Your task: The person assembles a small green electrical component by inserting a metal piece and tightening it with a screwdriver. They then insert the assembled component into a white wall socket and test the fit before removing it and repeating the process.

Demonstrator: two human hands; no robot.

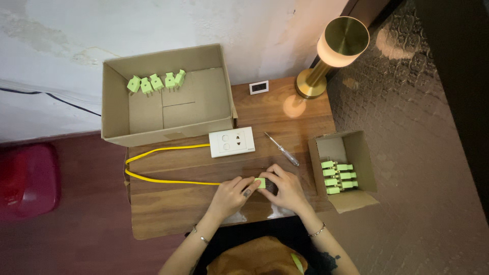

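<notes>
Both my hands meet over the front of a small wooden table (168,209). My left hand (232,194) and my right hand (285,187) together pinch a small light-green plug (261,183). A yellow cable (163,163) runs from that plug, loops at the table's left edge and returns to a white wall socket plate (232,141) lying flat on the table. A screwdriver with a clear handle (281,148) lies just beyond my right hand.
A large open cardboard box (114,102) at the back left holds several green plugs (155,82). A smaller open box (364,153) at the right holds several more green plugs (338,176). A brass lamp (331,51) and a small white display (259,87) stand at the back.
</notes>
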